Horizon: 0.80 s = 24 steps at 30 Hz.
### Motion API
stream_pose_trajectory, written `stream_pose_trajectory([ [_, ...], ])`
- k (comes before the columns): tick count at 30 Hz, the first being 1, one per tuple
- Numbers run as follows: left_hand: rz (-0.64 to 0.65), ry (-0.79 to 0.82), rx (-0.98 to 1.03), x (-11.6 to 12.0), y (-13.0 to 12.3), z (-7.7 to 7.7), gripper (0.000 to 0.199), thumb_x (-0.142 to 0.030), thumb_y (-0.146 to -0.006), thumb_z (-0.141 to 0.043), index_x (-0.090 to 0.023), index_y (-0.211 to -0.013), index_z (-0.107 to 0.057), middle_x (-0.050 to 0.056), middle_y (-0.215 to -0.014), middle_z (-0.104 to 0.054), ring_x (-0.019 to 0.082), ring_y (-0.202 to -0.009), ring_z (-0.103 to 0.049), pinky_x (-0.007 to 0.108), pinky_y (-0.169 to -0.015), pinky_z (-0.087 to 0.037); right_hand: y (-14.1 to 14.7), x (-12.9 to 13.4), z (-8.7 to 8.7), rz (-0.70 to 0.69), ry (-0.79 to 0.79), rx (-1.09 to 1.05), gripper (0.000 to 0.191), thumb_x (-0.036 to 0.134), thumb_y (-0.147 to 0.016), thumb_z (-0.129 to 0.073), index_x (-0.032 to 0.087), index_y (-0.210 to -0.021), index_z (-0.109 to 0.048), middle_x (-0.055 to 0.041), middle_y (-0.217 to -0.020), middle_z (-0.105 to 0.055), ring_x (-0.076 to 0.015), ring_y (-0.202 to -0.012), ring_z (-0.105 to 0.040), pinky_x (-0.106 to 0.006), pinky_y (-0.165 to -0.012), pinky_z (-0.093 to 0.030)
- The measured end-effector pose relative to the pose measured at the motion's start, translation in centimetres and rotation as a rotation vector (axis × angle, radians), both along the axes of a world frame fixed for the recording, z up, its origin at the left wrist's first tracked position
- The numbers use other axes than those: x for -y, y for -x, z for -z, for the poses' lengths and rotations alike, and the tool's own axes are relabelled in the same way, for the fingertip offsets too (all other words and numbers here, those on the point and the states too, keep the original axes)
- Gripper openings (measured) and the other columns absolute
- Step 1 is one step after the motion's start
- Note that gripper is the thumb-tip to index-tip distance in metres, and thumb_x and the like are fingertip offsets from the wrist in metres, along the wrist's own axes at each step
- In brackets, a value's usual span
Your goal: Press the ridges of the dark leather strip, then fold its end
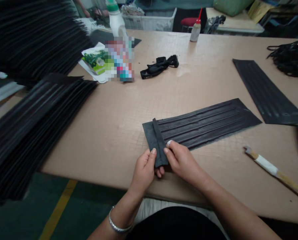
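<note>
A black ribbed panel (201, 125) lies aslant on the tan table, its left end at the front edge. Across that end runs a narrow black strip (159, 135), folded over the panel. My left hand (145, 166) grips the near corner of the end, thumb on top and fingers curled beneath. Just to the right, my right hand (180, 158) pinches the strip's edge between thumb and forefinger, and something white shows at the forefinger's tip. Both hands are close together at the near end of the strip.
Tall stacks of black panels (38, 110) stand at the left. Another panel (269, 93) lies at the right, near a wooden-handled tool (276, 171). Farther back are a black fabric scrap (160, 66), a red-tipped bottle (195, 31), a white bottle (116, 23) and black cords (292, 58).
</note>
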State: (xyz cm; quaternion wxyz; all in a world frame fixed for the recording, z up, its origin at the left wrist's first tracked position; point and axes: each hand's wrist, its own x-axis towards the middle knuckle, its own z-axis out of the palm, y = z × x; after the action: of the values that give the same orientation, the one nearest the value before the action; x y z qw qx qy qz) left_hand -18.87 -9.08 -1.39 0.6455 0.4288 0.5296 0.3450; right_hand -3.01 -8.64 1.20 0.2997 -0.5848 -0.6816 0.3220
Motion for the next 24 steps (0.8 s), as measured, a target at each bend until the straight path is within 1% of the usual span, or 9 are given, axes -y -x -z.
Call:
stream_pose_trajectory([
  [3, 0.026, -0.008, -0.003, -0.2, 0.3, -0.3, 0.048, -0.065, -0.099, -0.048, -0.018, -0.087, -0.054, -0.001, -0.052, -0.063, 0.01, -0.039, -0.053, 0.018, -0.041, -0.04, -1.5, -0.6, 0.1, -0.023, 0.017, -0.013, 0.021, 0.026, -0.099, -0.041, 0.025, -0.078, -0.039, 0.0011, -0.071, -0.053, -0.0153, -0.065, -0.05, -0.028, -0.064, -0.035],
  [5, 0.038, -0.014, -0.004, -0.2, 0.3, -0.5, 0.048, -0.064, -0.1, -0.046, -0.019, -0.086, -0.053, -0.002, -0.051, -0.062, 0.009, -0.038, -0.051, 0.017, -0.041, -0.039, -2.2, -1.0, 0.1, -0.039, 0.006, 0.034, 0.02, 0.027, -0.098, -0.043, 0.024, -0.079, -0.042, 0.0006, -0.072, -0.055, -0.0157, -0.066, -0.05, -0.029, -0.065, -0.035],
  [11, 0.082, -0.02, -0.027, 0.0, 0.2, -1.2, 0.045, -0.061, -0.102, -0.042, -0.02, -0.085, -0.051, -0.004, -0.048, -0.058, 0.009, -0.037, -0.048, 0.017, -0.041, -0.038, -2.8, -1.2, -0.2, -0.063, -0.017, 0.223, 0.019, 0.027, -0.099, -0.042, 0.024, -0.08, -0.042, -0.0018, -0.078, -0.056, -0.0173, -0.069, -0.051, -0.031, -0.067, -0.034],
  [17, 0.093, -0.014, -0.022, 0.4, 0.5, -1.4, 0.045, -0.06, -0.102, -0.042, -0.021, -0.082, -0.049, -0.005, -0.045, -0.054, 0.009, -0.037, -0.046, 0.017, -0.041, -0.035, -4.2, -2.2, -0.2, -0.123, -0.034, 0.318, 0.02, 0.024, -0.1, -0.041, 0.024, -0.08, -0.043, -0.0025, -0.079, -0.057, -0.018, -0.072, -0.052, -0.032, -0.069, -0.034],
  [19, 0.089, -0.006, -0.018, 0.4, 0.4, -1.4, 0.046, -0.062, -0.102, -0.042, -0.021, -0.082, -0.049, -0.005, -0.045, -0.054, 0.009, -0.037, -0.046, 0.017, -0.041, -0.035, -4.0, -2.4, -0.3, -0.139, -0.033, 0.361, 0.02, 0.024, -0.099, -0.041, 0.024, -0.079, -0.043, -0.003, -0.079, -0.058, -0.0186, -0.072, -0.054, -0.032, -0.069, -0.034],
  [22, 0.082, -0.013, -0.04, 0.3, -0.1, -1.5, 0.046, -0.063, -0.101, -0.043, -0.021, -0.083, -0.05, -0.004, -0.045, -0.054, 0.009, -0.036, -0.045, 0.018, -0.04, -0.034, -2.4, -2.1, -1.0, -0.105, 0.018, 0.46, 0.017, 0.023, -0.101, -0.041, 0.023, -0.085, -0.047, -0.0048, -0.084, -0.063, -0.0197, -0.072, -0.059, -0.032, -0.066, -0.033],
  [24, 0.083, -0.019, -0.049, 0.3, -0.4, -1.5, 0.047, -0.064, -0.101, -0.042, -0.021, -0.083, -0.051, -0.004, -0.044, -0.054, 0.01, -0.035, -0.045, 0.018, -0.038, -0.034, -0.8, -2.0, -1.7, -0.05, 0.042, 0.531, 0.016, 0.032, -0.103, -0.046, 0.022, -0.091, -0.051, -0.0071, -0.09, -0.067, -0.0221, -0.075, -0.063, -0.033, -0.063, -0.031],
])
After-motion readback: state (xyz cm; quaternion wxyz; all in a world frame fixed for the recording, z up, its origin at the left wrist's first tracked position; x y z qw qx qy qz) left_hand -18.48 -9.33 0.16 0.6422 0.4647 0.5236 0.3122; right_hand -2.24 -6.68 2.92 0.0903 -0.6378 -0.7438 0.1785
